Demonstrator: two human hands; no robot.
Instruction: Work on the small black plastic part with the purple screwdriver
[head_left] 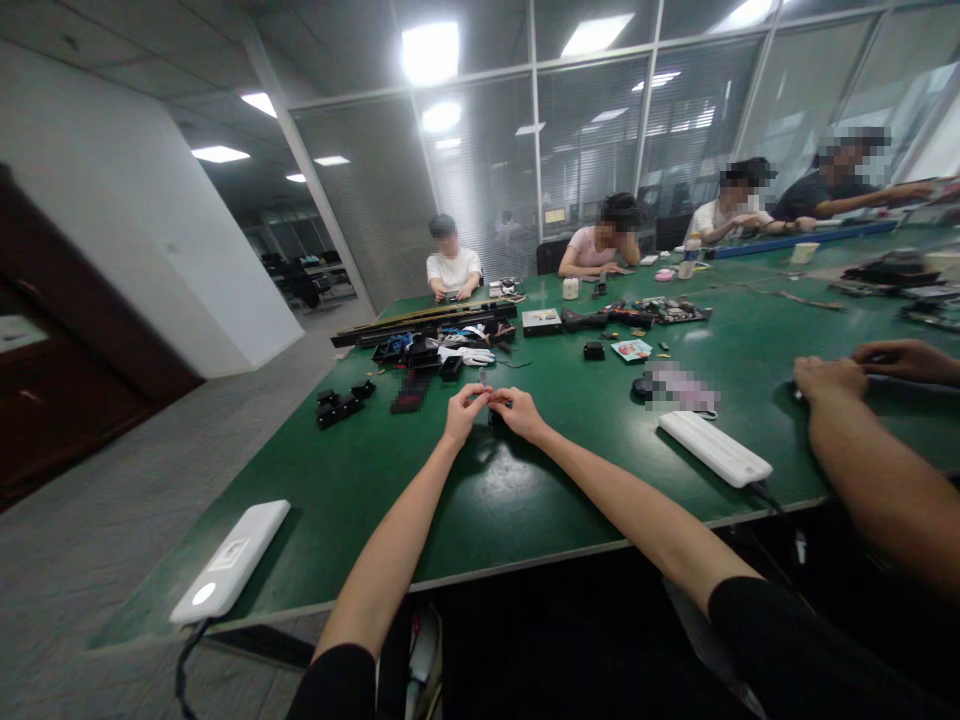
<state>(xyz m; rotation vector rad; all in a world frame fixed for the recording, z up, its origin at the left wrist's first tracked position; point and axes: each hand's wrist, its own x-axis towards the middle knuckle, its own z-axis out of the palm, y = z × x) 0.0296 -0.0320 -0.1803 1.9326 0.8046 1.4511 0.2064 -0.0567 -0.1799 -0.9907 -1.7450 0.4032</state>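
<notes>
Both of my arms reach out over the green table point(525, 500). My left hand point(463, 412) and my right hand point(517, 411) meet at the fingertips, pinched together on a small thing too tiny to name. A small dark part point(495, 417) sits on the table just under my right hand. Beyond my hands lies a heap of black and blue parts point(420, 355).
A white power bank point(231, 560) lies at the near left corner and another power bank point(714, 448) at the right, both cabled. A co-worker's arms point(862, 420) rest at the right. Several people sit along the far side. Black clips point(341, 404) and long dark bars point(424, 322) lie further out.
</notes>
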